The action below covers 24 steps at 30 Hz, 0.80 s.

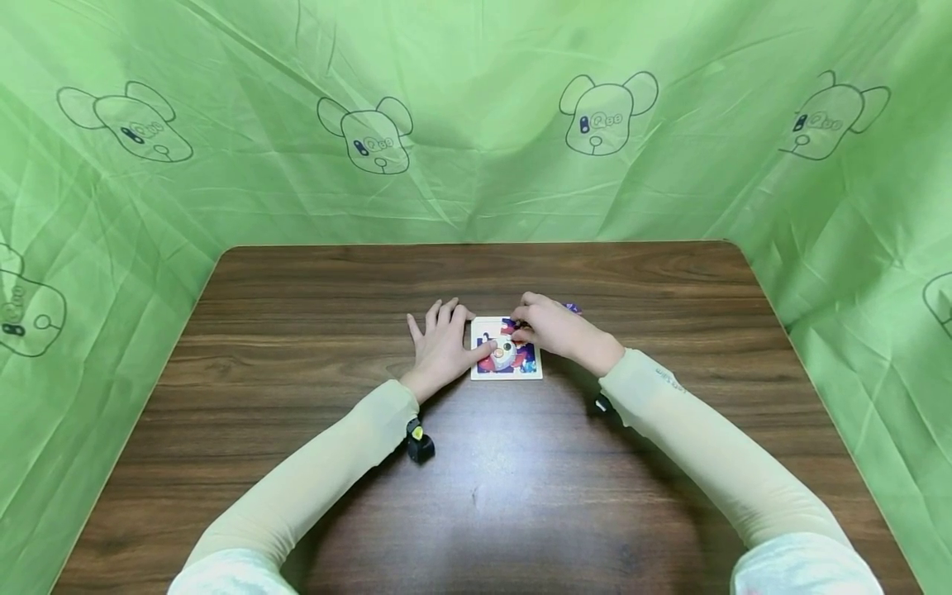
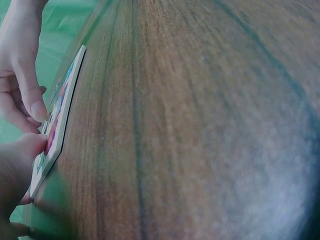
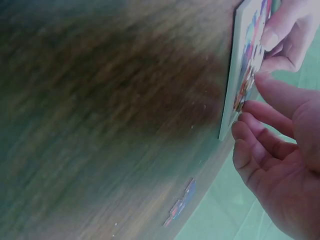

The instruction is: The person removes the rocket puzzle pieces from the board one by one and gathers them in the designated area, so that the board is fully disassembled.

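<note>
Green cloth (image 1: 476, 194) hangs around the work area, printed with outlined animal heads. Dark wood grain runs across the table (image 1: 312, 302), and a bright glare shows on its near half.

Item under inspection: one picture puzzle board (image 1: 507, 377) with a pale frame, lying flat near the middle of the table, between the two hands. Its picture is red, purple and white. Towards the upper left of the board a pale patch shows without picture; whether that is an unfilled space cannot be confirmed.

Left hand (image 1: 440, 337): fingers spread at the board's left side, thumb reaching over the frame and resting on the picture. It has nothing gripped.

Right hand (image 1: 556, 326): placed over the board's upper right, fingers bent, thumb and forefinger near each other at the picture. Whether a piece is pinched between them cannot be told from any view.

One loose piece (image 1: 573, 308) is noted on the table just past the right hand, partly covered by it in the head view. The right wrist view shows the piece lying flat, apart from the board.

Assessment: the step in hand appears to be setting or adjusting a piece at the upper right while the left thumb steadies the picture. The next move, in this judgement, calls for seating that area flush without disturbing neighbouring parts; the loose piece would then need picking up and turning to suit its space.
</note>
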Motion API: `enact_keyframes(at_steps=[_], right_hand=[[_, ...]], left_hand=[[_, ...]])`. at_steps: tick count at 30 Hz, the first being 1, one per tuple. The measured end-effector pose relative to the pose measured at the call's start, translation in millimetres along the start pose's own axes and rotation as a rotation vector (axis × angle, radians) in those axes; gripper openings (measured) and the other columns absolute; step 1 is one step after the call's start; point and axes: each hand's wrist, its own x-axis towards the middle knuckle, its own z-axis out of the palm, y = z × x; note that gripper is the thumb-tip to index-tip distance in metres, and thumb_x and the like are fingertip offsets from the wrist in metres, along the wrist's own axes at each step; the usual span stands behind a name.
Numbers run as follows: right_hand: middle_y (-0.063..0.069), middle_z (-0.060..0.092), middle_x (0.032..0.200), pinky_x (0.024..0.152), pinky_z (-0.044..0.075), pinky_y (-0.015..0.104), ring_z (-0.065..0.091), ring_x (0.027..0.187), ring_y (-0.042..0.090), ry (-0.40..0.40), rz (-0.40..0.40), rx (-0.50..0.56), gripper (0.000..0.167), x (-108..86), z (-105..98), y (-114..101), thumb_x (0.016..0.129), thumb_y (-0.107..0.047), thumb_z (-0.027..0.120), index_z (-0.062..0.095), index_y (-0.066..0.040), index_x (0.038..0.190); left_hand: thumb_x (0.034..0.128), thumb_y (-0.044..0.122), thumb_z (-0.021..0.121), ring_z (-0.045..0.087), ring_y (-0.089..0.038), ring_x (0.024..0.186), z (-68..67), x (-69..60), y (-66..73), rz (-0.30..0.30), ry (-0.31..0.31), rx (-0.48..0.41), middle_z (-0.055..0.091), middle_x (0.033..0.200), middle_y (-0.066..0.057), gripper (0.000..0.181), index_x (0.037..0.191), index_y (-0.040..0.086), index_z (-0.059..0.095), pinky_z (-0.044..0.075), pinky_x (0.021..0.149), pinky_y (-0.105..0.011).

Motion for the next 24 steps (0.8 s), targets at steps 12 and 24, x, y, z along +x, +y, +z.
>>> enact_keyframes(at_steps=[12,24], right_hand=[[0.011,0.061,0.099,0.079,0.057,0.038,0.063,0.081,0.022,0.017,0.060,-0.019,0.031,3.8,3.7,-2.8,0.094,-0.026,0.080,0.075,0.002,0.108],[0.007,0.061,0.097,0.073,0.057,0.038,0.062,0.077,0.019,-0.010,0.033,-0.077,0.032,4.0,0.6,-1.8,0.093,-0.028,0.081,0.077,-0.001,0.110]], left_hand=[[0.0887,0.068,0.070,0.018,-0.038,0.157,-0.6,0.5,-0.8,0.003,0.000,0.007,0.035,0.166,-0.013,0.066,0.132,0.019,0.057,-0.004,0.118,-0.076],[0.0886,0.069,0.068,0.019,-0.037,0.157,0.0,-0.5,0.3,0.002,0.001,0.020,0.035,0.166,-0.012,0.068,0.134,0.020,0.057,-0.003,0.118,-0.076]])
